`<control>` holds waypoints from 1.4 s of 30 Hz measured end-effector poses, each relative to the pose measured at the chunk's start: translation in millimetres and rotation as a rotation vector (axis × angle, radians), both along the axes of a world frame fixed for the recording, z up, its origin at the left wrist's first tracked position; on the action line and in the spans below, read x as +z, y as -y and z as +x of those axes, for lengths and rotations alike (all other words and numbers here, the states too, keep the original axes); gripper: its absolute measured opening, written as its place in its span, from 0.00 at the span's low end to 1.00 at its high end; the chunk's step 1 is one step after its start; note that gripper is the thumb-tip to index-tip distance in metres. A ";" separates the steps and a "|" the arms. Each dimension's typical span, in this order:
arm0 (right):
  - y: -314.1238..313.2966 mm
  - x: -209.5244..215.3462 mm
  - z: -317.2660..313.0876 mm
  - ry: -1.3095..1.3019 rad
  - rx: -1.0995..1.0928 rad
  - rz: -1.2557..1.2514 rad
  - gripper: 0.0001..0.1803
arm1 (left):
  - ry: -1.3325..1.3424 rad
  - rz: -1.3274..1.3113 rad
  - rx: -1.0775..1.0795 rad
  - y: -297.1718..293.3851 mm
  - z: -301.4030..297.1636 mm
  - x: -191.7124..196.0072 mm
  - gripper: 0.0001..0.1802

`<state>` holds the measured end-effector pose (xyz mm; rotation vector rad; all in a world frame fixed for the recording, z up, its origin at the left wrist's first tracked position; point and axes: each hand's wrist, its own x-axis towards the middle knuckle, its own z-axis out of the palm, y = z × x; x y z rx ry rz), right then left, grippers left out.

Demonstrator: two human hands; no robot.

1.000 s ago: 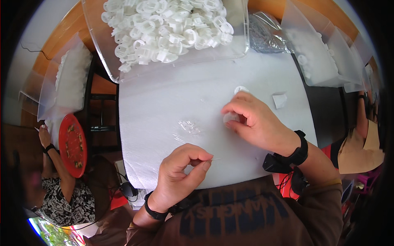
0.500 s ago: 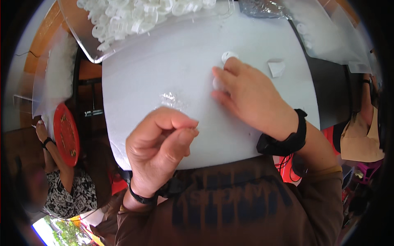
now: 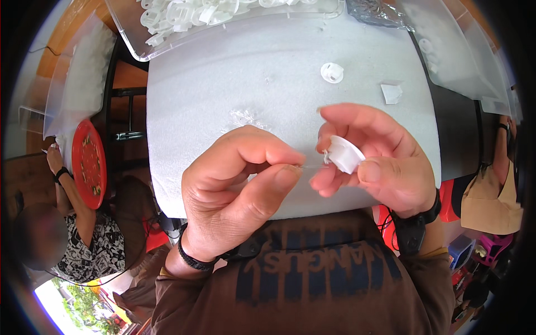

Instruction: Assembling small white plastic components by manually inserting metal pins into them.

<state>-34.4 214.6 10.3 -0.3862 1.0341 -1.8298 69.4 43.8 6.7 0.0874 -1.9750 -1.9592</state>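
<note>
Pinching a thin clear stick [image 3: 316, 166] in the left hand [image 3: 237, 187]; gripping a white cap [image 3: 345, 155] in the right hand [image 3: 393, 149].

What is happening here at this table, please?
A person's left hand pinches a thin clear piece, its tip pointed toward a white plastic part held in the right hand. Whether they touch is hard to tell. On the table's pale cover lie another white part and small clear pieces.
</note>
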 end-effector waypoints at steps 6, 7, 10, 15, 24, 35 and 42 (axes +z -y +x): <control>-2.9 -19.0 7.1 0.168 0.042 -0.120 0.22 | 0.008 -0.016 -0.046 -0.9 -0.4 -0.2 0.10; -2.9 -22.4 7.6 0.160 0.044 -0.149 0.21 | 0.014 -0.009 -0.041 -1.4 -0.2 -0.8 0.10; -3.5 -28.2 7.9 0.075 0.025 -0.159 0.21 | 0.048 0.044 -0.075 1.5 3.2 -0.3 0.06; -6.7 -27.6 7.3 0.113 0.051 -0.150 0.22 | 0.081 0.130 -0.120 -0.9 6.5 1.1 0.03; -7.3 -18.0 12.1 0.157 -0.032 -0.105 0.25 | -0.102 -0.132 -0.156 1.2 9.8 -7.7 0.09; -8.8 -15.1 18.5 0.204 -0.041 -0.117 0.26 | 0.034 0.017 -0.177 -2.5 9.6 -2.2 0.03; -9.8 -7.0 22.8 0.052 -0.085 -0.092 0.27 | -0.034 -0.007 -0.128 -10.6 4.5 -7.1 0.11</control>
